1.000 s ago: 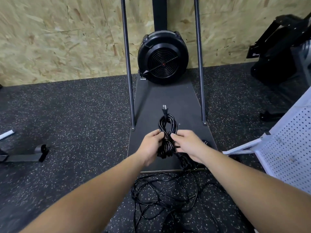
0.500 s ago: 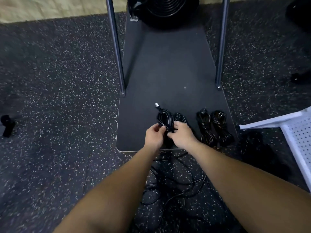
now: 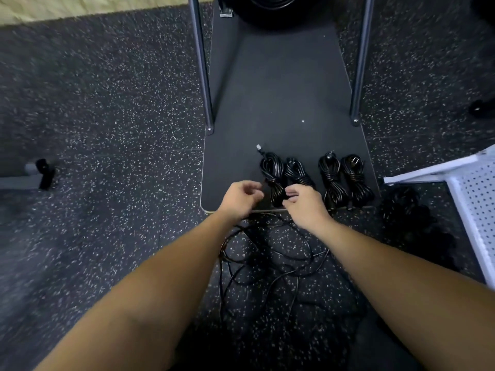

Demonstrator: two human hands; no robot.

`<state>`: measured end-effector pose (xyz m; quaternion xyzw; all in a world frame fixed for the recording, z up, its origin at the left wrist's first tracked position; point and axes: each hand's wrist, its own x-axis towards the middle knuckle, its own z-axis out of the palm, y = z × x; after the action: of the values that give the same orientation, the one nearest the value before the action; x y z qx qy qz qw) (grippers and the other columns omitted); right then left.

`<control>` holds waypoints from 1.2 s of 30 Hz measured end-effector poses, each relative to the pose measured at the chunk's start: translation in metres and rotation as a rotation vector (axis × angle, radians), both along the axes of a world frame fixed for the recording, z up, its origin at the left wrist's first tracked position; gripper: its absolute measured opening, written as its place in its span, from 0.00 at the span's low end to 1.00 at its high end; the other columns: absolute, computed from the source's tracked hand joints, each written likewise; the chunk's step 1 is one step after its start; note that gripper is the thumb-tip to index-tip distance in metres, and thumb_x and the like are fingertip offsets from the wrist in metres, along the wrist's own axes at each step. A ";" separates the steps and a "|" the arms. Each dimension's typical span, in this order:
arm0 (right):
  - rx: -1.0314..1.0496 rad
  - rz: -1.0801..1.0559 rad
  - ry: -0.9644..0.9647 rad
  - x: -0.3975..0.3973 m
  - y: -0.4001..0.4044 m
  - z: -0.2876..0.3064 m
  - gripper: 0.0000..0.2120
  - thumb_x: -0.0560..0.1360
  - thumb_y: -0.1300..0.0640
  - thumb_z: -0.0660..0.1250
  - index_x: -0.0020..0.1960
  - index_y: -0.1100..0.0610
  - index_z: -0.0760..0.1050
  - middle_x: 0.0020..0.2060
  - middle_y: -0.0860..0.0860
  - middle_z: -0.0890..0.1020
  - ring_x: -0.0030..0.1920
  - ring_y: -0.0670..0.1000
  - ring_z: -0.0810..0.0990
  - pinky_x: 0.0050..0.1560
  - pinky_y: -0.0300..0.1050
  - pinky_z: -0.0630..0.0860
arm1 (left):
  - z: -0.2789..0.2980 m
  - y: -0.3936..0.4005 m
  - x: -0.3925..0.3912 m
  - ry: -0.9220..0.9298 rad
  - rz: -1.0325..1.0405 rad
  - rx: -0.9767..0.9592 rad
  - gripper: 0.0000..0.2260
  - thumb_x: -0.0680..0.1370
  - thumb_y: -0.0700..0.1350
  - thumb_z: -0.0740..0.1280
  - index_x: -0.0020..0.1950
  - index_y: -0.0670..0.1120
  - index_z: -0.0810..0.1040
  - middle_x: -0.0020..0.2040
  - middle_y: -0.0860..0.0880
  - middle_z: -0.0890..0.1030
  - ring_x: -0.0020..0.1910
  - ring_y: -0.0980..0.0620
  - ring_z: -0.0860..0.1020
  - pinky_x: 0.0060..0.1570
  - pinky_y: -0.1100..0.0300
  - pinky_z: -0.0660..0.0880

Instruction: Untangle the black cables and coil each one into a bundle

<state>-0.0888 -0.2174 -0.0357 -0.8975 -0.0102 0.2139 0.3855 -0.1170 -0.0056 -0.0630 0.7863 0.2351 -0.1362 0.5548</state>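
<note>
Several coiled black cable bundles lie side by side on the dark platform near its front edge. The leftmost bundle, plug end pointing away, lies between my two hands. My left hand hovers just left of it, fingers loosely curled, holding nothing. My right hand hovers just right of it, over the lower end of the second bundle, also holding nothing. Two more bundles lie further right. A loose tangle of black cable spreads on the speckled floor under my forearms.
Two metal uprights rise from the platform's sides, with a black fan housing at its far end. A white perforated panel stands at the right. A grey foot sits at the left. Wooden wall board shows at top left.
Both hands gripped the bundle a second ago, lowered it beside the other bundles, and now have let go and pulled apart. The camera tilted downward.
</note>
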 end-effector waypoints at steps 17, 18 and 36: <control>-0.389 0.477 0.142 -0.163 -0.042 -0.060 0.24 0.81 0.56 0.76 0.75 0.55 0.77 0.66 0.56 0.83 0.62 0.59 0.84 0.63 0.53 0.82 | -0.039 -0.055 -0.187 0.211 -0.451 0.352 0.16 0.82 0.44 0.74 0.70 0.48 0.84 0.62 0.48 0.87 0.61 0.47 0.84 0.66 0.53 0.79; -0.386 0.467 0.106 -0.168 -0.044 -0.064 0.20 0.81 0.56 0.76 0.71 0.56 0.80 0.65 0.56 0.84 0.60 0.59 0.84 0.61 0.53 0.82 | -0.043 -0.057 -0.192 0.206 -0.449 0.347 0.17 0.82 0.44 0.74 0.71 0.49 0.83 0.63 0.48 0.87 0.61 0.47 0.84 0.66 0.53 0.79; -0.265 0.237 -0.234 -0.142 -0.010 0.009 0.30 0.82 0.55 0.74 0.81 0.47 0.68 0.75 0.49 0.75 0.58 0.57 0.84 0.58 0.56 0.83 | 0.046 0.040 -0.154 -0.111 -0.033 0.231 0.08 0.87 0.42 0.70 0.48 0.47 0.83 0.38 0.46 0.84 0.34 0.50 0.78 0.37 0.51 0.80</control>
<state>-0.2307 -0.2279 -0.0268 -0.9516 -0.1319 0.1517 0.2326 -0.2713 0.0343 -0.0170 0.8551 0.2051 -0.0734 0.4705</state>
